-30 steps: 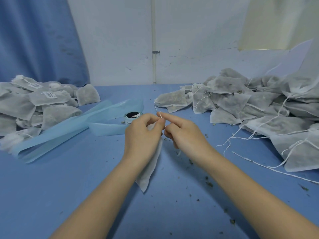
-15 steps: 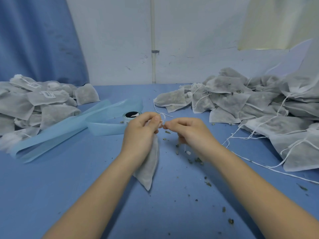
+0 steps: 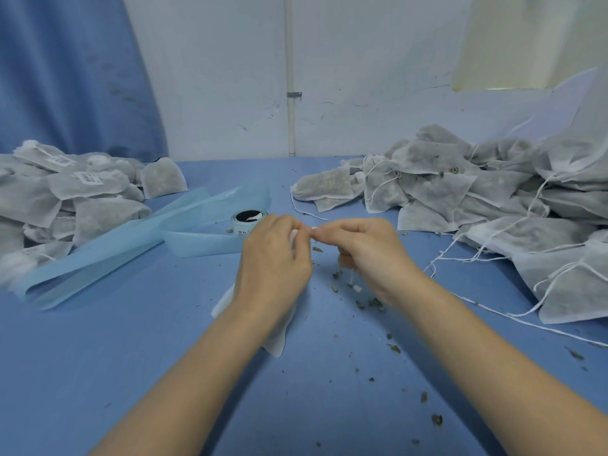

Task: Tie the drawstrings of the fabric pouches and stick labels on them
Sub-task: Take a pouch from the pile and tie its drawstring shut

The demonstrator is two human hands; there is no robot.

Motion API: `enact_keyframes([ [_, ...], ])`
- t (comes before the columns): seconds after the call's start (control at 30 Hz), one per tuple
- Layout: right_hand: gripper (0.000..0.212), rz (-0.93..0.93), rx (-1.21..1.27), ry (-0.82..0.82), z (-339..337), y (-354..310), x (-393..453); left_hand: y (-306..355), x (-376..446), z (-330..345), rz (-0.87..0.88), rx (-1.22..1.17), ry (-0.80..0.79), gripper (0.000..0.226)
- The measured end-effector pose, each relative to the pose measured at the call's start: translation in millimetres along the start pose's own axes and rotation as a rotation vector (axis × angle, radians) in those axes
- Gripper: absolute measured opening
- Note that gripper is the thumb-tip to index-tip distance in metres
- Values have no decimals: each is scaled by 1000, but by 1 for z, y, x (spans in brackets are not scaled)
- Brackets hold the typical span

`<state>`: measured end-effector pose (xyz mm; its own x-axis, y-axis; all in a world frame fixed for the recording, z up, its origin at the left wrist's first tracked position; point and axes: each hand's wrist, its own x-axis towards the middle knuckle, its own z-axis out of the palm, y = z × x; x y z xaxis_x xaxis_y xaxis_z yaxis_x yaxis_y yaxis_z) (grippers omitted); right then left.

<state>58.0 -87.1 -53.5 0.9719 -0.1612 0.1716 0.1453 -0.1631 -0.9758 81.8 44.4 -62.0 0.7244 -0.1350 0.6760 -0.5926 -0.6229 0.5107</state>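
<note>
So both hands are up close together over the middle of the blue worktop (image 3: 98, 373), working one pouch (image 3: 279, 337). The left hand (image 3: 273, 261) has its fingers curled around the neck of the pouch, and the body of the bag hangs down under that wrist, with its bottom corner toward the camera and touching or almost touching the worktop. The right hand (image 3: 368, 255) is pinching the drawstring (image 3: 312, 228) right beside the left fingertips, so the short bit of string between them runs roughly left to right. Another bit of white string dangles under the right palm.

What matters for the next pull, I'd say: the pouch sits on the left hand's side and the string end on the right's, so tightening means pulling the hands apart along that sideways line. Can't tell if a knot is formed yet, it's too small and hidden by fingers.

The untied pile (image 3: 477, 199) is off to the right, the labelled pile (image 3: 65, 192) to the left, and the label roll (image 3: 248, 220) sits just beyond the left hand, so that hand looks nearer for grabbing a sticker.
</note>
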Motion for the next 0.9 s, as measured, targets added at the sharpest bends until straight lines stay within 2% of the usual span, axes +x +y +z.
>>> enact_keyframes([
  [0.1,9,58,87,53,3,0,1,0,-1,0,-42,-20,-28,14],
  [0.17,8,138,221,34,4,-2,2,0,1,0,-154,-72,-70,16],
  [0.27,5,321,553,-147,6,-3,4,1,3,3,-426,-313,-184,24],
  [0.37,6,396,726,-236,7,-2,5,3,-2,7,-514,-500,-280,35],
  [0.43,9,403,727,-217,6,-1,5,2,-4,8,-454,-426,-250,24],
  [0.5,18,386,705,-180,4,0,5,5,-7,6,-316,-359,-124,6],
  [0.63,11,356,669,-137,3,-3,4,12,-11,0,26,-166,121,14],
  [0.7,18,343,681,-113,2,-3,4,13,-12,0,76,-83,161,12],
  [0.8,28,311,658,-66,0,-3,4,11,-9,-1,33,-110,157,4],
  [0.9,11,236,492,-17,1,-3,1,5,-7,-2,132,2,181,4],
])
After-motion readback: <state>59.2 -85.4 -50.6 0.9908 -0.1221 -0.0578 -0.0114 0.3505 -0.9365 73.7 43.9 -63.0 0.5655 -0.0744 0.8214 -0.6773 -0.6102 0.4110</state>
